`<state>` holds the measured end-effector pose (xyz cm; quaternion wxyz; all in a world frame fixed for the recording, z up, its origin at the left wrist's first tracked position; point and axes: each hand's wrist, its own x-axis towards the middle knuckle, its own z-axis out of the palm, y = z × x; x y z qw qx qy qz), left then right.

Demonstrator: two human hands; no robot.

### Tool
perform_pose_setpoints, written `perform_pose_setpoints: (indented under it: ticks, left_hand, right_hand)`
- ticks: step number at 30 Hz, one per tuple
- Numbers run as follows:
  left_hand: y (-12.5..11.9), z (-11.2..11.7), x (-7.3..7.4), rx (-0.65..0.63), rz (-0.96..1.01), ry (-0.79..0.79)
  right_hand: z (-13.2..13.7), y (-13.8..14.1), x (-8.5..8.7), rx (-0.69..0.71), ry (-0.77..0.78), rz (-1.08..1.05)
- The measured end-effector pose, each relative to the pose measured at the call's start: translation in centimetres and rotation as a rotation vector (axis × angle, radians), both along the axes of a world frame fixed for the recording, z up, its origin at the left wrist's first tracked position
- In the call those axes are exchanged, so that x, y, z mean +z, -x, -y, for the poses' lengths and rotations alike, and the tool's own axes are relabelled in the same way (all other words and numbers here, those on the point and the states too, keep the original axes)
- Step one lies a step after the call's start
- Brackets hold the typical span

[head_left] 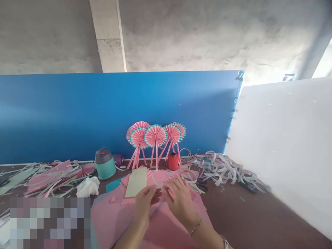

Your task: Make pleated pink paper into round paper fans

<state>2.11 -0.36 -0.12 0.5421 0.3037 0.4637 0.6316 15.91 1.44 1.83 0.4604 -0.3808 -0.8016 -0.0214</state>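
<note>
My left hand (146, 200) and my right hand (178, 197) meet above pink paper sheets (114, 214), with their fingers closed. A small pale strip (159, 186) shows between the fingertips of both hands; its kind is too small to tell. Pleated pink paper (192, 193) lies beside and partly behind my right hand. Just beyond my left hand is a pale cream sheet (136, 182) on top of pink pieces. Round pleated paper fans (155, 136) with pink sticks lean upright against the blue panel.
A teal container with a grey lid (105, 166), a red container (173, 162) and a purple object (119, 159) stand before the blue panel (77, 114). Crumpled white material (88, 187) lies left. Paper strips (220, 167) heap up right, near a white panel (285, 145).
</note>
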Motion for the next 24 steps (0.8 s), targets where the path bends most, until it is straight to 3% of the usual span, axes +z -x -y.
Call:
perform_pose_setpoints:
  ticks: [3, 7, 16, 24]
  left_hand:
    - [-0.4, 0.4, -0.3, -0.137, 0.000, -0.054]
    - [-0.3, 0.3, -0.3, -0.245, 0.033, -0.112]
    - [-0.2, 0.4, 0.5, -0.305, 0.000, -0.148]
    - [-0.2, 0.6, 0.3, -0.273, -0.077, -0.141]
  right_hand:
    - [0.0, 0.8, -0.6, 0.083, 0.183, -0.086]
    - [-0.8, 0.6, -0.8, 0.091, 0.383, -0.166]
    - [-0.5, 0.3, 0.1, 0.131, 0.432, -0.223]
    - [-0.6, 0.1, 0.1, 0.125, 0.406, -0.182]
